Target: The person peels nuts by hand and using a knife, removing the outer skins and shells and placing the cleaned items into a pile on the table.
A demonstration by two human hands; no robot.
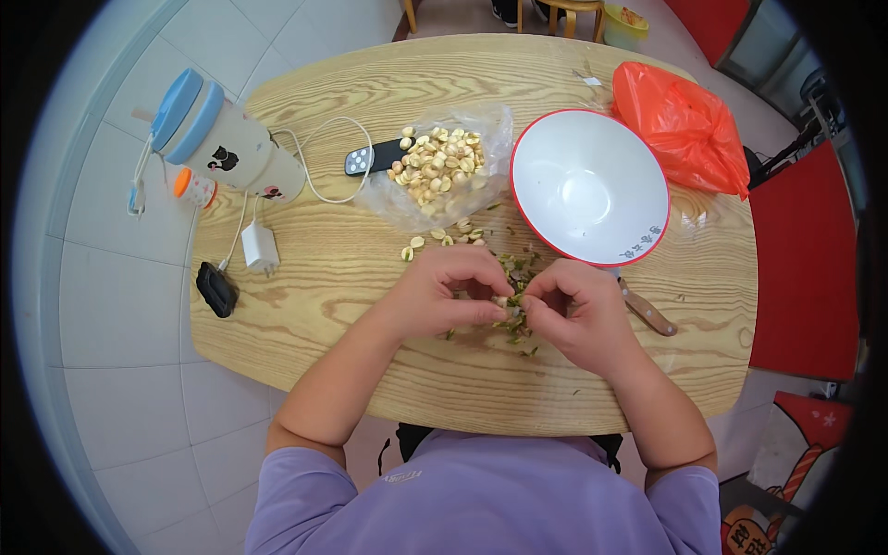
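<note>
Over the middle of the wooden table, my left hand [454,288] pinches a pale lotus seed [500,302] between thumb and forefinger. My right hand [583,312] meets it from the right, thumb and fingertip closed on the seed's green inner part; the fingers partly hide it. Below and around the fingertips lies a pile of green lotus germs and brownish scraps [519,266]. Several split lotus seeds [417,242] rest just beyond my left hand. Farther off, a clear plastic bag [496,128] lies spread out with a heap of lotus seeds [440,166] on it.
A white bowl with a red rim [590,180] stands beyond my right hand, near a wooden-handled knife [649,309]. Behind it sits a red plastic bag [676,132]. Leftward are a remote control [378,157], tumbler [236,149], white charger [259,246], cable and small black device [216,289].
</note>
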